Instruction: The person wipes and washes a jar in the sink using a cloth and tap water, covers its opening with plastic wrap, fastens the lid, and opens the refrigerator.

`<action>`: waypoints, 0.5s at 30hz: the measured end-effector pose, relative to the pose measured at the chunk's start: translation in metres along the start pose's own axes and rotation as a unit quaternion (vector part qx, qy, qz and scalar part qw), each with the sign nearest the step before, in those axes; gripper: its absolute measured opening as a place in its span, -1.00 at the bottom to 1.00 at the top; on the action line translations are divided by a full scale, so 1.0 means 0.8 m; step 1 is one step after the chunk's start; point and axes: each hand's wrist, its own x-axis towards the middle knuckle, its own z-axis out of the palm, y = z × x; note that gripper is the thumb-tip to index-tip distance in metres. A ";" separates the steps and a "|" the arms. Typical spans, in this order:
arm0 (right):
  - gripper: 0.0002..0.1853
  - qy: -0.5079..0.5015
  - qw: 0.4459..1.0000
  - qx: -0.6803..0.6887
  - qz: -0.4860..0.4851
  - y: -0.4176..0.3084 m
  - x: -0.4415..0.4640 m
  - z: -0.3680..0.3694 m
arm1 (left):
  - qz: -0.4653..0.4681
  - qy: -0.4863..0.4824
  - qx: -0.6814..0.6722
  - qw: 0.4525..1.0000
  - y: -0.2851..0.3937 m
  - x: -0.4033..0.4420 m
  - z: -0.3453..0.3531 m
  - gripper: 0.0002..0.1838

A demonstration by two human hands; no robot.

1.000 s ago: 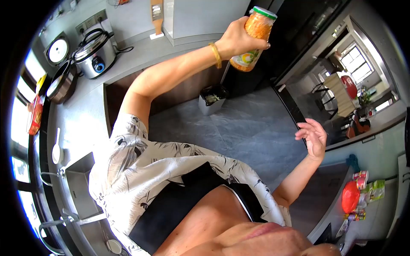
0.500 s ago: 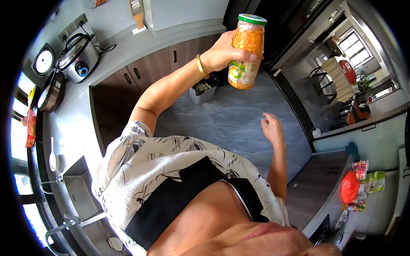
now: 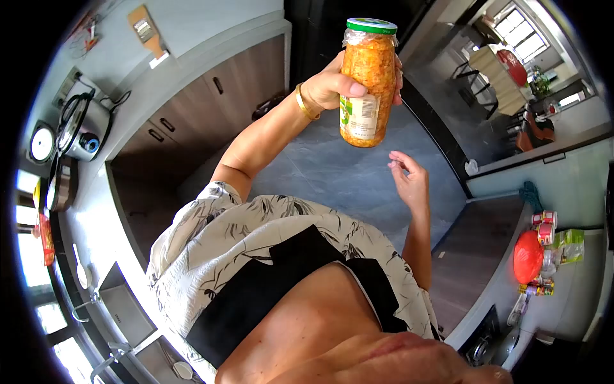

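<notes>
My left hand [image 3: 345, 83] holds a glass jar [image 3: 372, 70] up at the top centre. The thumb lies across the front of the jar and fingertips show at its far side. The jar has a green lid, clear wrap below the lid, orange chopped contents and a pale label with a barcode. A gold bracelet [image 3: 302, 102] circles my left wrist. My right hand [image 3: 409, 176] is raised below and to the right of the jar, apart from it, with bent fingers, the thumb a little apart and nothing held.
At the left are a cooker [image 3: 83, 131], a counter [image 3: 96, 198] and a sink [image 3: 125, 307]. A grater [image 3: 146, 29] is near the upper-left wall. A red bag [image 3: 527, 257] and several packets lie on the right counter. Beyond a doorway stands a table [image 3: 495, 77].
The jar has come nearer and turned, so its barcode side shows. My right hand has moved left from its spread pose at the right. The view has swung, shifting the left counter leftward.
</notes>
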 end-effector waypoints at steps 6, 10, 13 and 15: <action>-0.54 -0.034 0.995 0.090 0.037 0.008 0.003 -0.052 | -0.021 -0.030 -0.041 0.998 -0.067 0.048 -0.007 -0.23; -0.14 -0.056 0.977 0.205 0.017 -0.013 0.022 -0.066 | -0.026 -0.050 -0.050 0.997 -0.101 0.071 -0.008 -0.22; 0.05 -0.072 0.960 0.270 -0.012 -0.013 0.041 -0.070 | -0.040 -0.040 -0.066 0.996 -0.121 0.081 -0.013 -0.22; 0.10 -0.084 0.955 0.282 -0.046 -0.003 0.056 -0.065 | -0.051 -0.026 -0.059 0.997 -0.127 0.085 -0.018 -0.23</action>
